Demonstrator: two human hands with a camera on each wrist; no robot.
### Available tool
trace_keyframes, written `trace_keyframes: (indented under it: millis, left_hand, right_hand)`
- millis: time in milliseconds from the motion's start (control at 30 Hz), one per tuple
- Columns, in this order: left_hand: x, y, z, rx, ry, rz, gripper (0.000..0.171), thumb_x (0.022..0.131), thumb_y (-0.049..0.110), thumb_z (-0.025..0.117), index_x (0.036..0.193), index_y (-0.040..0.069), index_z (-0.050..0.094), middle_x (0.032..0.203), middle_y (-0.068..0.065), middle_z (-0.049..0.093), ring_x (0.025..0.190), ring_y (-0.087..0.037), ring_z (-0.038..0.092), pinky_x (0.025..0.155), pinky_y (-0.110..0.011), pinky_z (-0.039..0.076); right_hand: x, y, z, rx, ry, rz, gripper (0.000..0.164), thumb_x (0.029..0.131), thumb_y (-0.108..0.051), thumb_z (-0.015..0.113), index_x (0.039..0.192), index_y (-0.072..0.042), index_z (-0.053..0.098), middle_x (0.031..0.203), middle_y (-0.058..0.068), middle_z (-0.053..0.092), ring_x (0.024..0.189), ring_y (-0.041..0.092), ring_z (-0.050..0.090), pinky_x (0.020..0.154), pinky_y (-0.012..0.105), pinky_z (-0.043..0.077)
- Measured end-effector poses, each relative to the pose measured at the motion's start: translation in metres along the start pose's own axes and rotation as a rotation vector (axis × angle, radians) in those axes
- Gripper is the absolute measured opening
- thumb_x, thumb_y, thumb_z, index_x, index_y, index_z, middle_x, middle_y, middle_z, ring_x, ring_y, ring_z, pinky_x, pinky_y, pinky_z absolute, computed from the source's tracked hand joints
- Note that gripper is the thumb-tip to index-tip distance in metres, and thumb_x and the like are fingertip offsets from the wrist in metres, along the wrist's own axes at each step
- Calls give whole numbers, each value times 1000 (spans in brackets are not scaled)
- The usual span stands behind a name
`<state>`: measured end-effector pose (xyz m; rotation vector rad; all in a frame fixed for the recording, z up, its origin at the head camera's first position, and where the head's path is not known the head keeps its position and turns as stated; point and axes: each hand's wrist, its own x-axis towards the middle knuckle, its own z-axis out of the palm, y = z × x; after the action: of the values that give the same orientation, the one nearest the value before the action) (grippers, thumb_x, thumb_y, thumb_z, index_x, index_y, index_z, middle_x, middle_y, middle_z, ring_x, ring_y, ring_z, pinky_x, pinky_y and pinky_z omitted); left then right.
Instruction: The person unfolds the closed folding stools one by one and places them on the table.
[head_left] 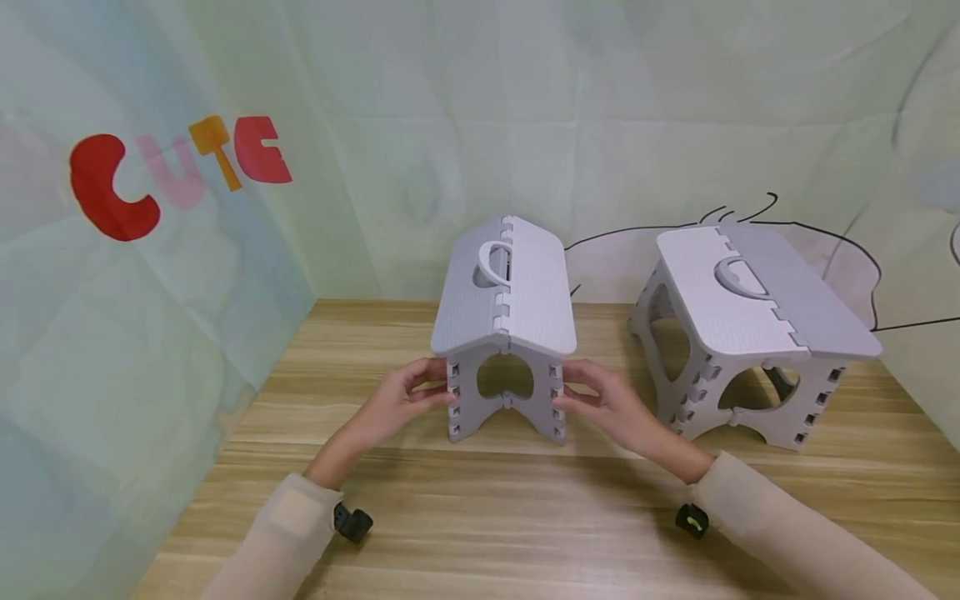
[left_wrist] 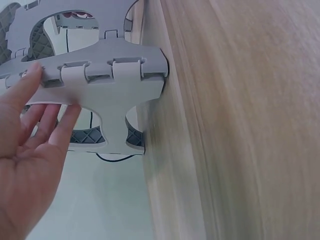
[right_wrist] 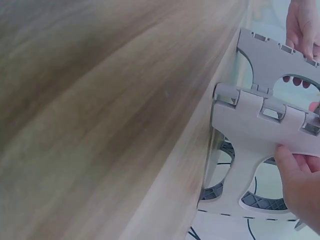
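A grey-and-white folding step stool (head_left: 542,292) stands partly folded in the middle of the table, its top peaked like a roof along the hinge. A white loop handle (head_left: 489,265) sticks up at the ridge. My left hand (head_left: 393,400) grips the left side leg by its edge, thumb at the front corner and fingers through the side opening, as the left wrist view shows. On the opposite side, my right hand (head_left: 609,407) holds the right leg the same way, thumb on the outer face in the right wrist view. The front panel (head_left: 467,408) bends at its middle hinge.
A second folding stool (head_left: 693,267) stands unfolded to the right, its top flat. The wood-grain table (head_left: 450,517) meets a pale fabric backdrop (head_left: 450,150) behind and to the left. Coloured letters (head_left: 112,192) mark the left backdrop. Small black devices (head_left: 352,523) sit at both wrists.
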<state>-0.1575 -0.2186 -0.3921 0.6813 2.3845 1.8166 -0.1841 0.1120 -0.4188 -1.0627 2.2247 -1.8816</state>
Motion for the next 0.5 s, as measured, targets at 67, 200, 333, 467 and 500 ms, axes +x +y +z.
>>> trace_keyframes:
  millis: [67,200,333,467,500]
  left_hand:
    - [-1,0,-1,-10,-4,0,44,87,-9,71,128,-13,54,123,-26,60,118,-39,57,99,-33,51]
    - [-3,2,-4,21,-1,0,45,92,0,69,133,-8,53,128,-23,59,123,-37,55,101,-36,50]
    - [-5,5,-8,134,22,5,41,103,16,57,140,-1,50,134,-18,57,126,-35,52,104,-44,47]
    - [-6,8,-14,164,62,5,46,108,22,44,148,0,40,139,-20,53,130,-34,48,106,-51,42]
    - [-6,8,-16,163,74,9,47,109,22,43,149,0,38,141,-20,51,131,-34,47,107,-52,41]
  right_hand:
    - [0,-2,-1,-1,-7,5,39,88,7,70,125,10,57,123,24,63,115,26,61,97,35,50]
    - [-1,-8,-4,-30,2,56,44,89,0,73,129,9,57,129,24,60,120,34,58,97,35,51]
    - [-2,-16,-9,-82,43,144,51,91,-14,75,133,6,55,135,23,57,126,36,54,98,38,51]
    - [-4,-23,-15,-177,88,195,52,100,-27,62,139,5,51,139,21,55,130,36,51,103,47,47]
    - [-4,-25,-17,-203,102,199,52,102,-30,58,140,4,49,140,21,55,131,36,50,105,50,45]
